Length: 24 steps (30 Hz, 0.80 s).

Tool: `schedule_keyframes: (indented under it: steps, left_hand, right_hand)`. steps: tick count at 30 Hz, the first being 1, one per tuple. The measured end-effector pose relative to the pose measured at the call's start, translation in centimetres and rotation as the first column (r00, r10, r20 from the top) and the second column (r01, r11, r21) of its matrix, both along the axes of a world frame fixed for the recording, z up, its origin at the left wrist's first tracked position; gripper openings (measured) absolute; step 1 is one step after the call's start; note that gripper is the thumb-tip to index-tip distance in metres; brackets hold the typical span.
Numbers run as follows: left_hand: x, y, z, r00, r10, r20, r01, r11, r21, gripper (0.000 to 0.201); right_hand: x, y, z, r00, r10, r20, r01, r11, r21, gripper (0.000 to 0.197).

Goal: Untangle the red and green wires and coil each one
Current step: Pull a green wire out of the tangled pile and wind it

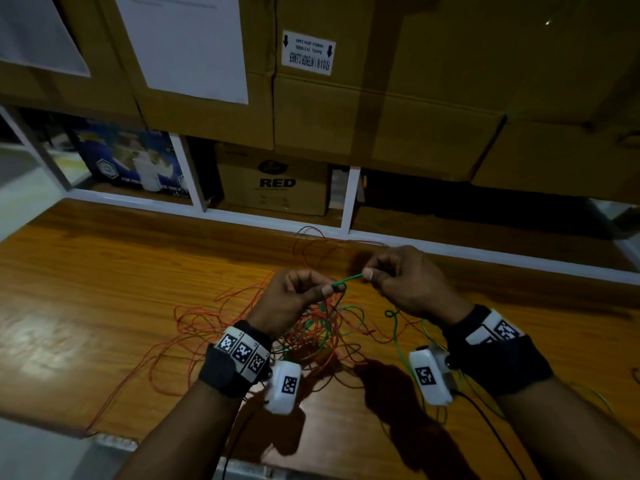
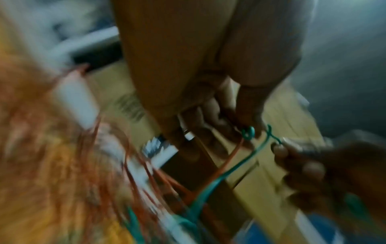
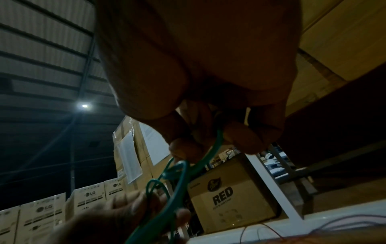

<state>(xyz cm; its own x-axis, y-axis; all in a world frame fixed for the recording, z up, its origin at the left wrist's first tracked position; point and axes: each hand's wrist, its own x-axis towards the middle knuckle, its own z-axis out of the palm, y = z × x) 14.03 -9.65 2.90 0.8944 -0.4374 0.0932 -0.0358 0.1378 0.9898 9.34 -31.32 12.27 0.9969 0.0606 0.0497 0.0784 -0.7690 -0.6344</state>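
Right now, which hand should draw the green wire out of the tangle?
Right, probably. The right hand pinches the green wire at its free stretch, away from the red wire tangle; the left hand pinches it directly above the tangle, so it can anchor.

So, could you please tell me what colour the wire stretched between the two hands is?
Green: the wire pinched between the left hand and right hand shows best in the head view.

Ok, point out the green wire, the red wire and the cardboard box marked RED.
green wire (image 1: 349, 278), head view, stretch between the hands.
red wire (image 1: 194, 323), head view, loops on the table.
cardboard box (image 1: 273, 188), head view, printed front.
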Motion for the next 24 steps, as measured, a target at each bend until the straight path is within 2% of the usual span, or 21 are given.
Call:
schedule_keyframes:
  steps: [2, 3, 5, 6, 7, 8, 10, 11, 12, 14, 16, 18, 20, 22, 24]
  left_hand:
    - [-0.2, 0.0, 0.5, 0.974, 0.079, 0.211, -0.109, 0.985, 0.134, 0.006]
    - [-0.4, 0.0, 0.8, 0.938, 0.101, 0.330, -0.165, 0.972, 0.170, 0.007]
    - [-0.8, -0.2, 0.9, 0.846, 0.143, 0.514, -0.246, 0.959, 0.139, 0.011]
    - [-0.9, -0.4, 0.7, 0.824, 0.181, 0.538, -0.262, 0.962, 0.078, 0.013]
    - [-1.0, -0.5, 0.4, 0.833, 0.214, 0.510, -0.254, 0.967, 0.010, 0.013]
    - [-1.0, -0.7, 0.1, 0.871, 0.225, 0.436, -0.224, 0.973, -0.055, 0.011]
    - [-1.3, -0.7, -0.3, 0.961, 0.184, 0.206, -0.153, 0.976, -0.156, 0.009]
    - [-1.5, -0.7, -0.5, 0.985, 0.160, 0.071, -0.142, 0.967, -0.210, 0.010]
    - [-1.7, -0.6, -0.5, 0.987, 0.147, -0.067, -0.160, 0.947, -0.277, 0.010]
    - [-1.4, -0.7, -0.6, 0.942, 0.163, -0.293, -0.274, 0.879, -0.391, 0.011]
    - [-1.0, -1.0, -0.3, 0.901, 0.155, -0.405, -0.355, 0.801, -0.482, 0.011]
    - [-0.9, -1.2, -0.1, 0.909, 0.111, -0.402, -0.335, 0.771, -0.542, 0.008]
    - [-1.1, -0.8, 0.3, 0.951, 0.054, -0.304, -0.211, 0.833, -0.511, 0.003]
    - [-1.0, -0.1, 0.8, 0.995, -0.031, -0.094, -0.003, 0.940, -0.342, 0.009]
    - [-1.2, 0.7, 1.6, 0.974, -0.188, 0.123, 0.198, 0.978, -0.068, 0.009]
  right_hand:
    - [-0.4, -0.3, -0.6, 0.999, -0.024, -0.042, 0.025, 1.000, 0.008, 0.021]
    - [-0.4, -0.4, -0.9, 0.996, -0.044, -0.074, 0.046, 0.999, 0.021, 0.022]
    - [-0.1, -0.8, -1.9, 0.984, -0.104, -0.142, 0.115, 0.991, 0.068, 0.024]
    - [0.1, -0.9, -2.2, 0.976, -0.135, -0.173, 0.154, 0.983, 0.098, 0.025]
    - [0.3, -1.0, -2.6, 0.966, -0.167, -0.198, 0.194, 0.973, 0.124, 0.026]
    - [0.5, -1.1, -2.8, 0.956, -0.195, -0.217, 0.229, 0.963, 0.143, 0.026]
    - [0.7, -1.3, -2.7, 0.941, -0.238, -0.242, 0.282, 0.945, 0.167, 0.025]
    - [0.7, -1.5, -2.5, 0.938, -0.251, -0.240, 0.296, 0.939, 0.176, 0.024]
    - [0.7, -1.6, -2.4, 0.939, -0.255, -0.231, 0.299, 0.936, 0.183, 0.023]
    - [0.7, -1.4, -2.4, 0.948, -0.239, -0.209, 0.276, 0.946, 0.170, 0.023]
    - [0.5, -1.1, -2.7, 0.957, -0.207, -0.203, 0.233, 0.966, 0.113, 0.025]
    - [0.5, -0.9, -3.2, 0.964, -0.179, -0.198, 0.195, 0.979, 0.066, 0.027]
    - [0.5, -1.3, -3.4, 0.971, -0.160, -0.177, 0.174, 0.982, 0.071, 0.026]
    - [0.6, -2.1, -3.5, 0.981, -0.133, -0.142, 0.151, 0.980, 0.127, 0.026]
    - [0.7, -2.4, -3.4, 0.988, -0.094, -0.125, 0.116, 0.977, 0.181, 0.026]
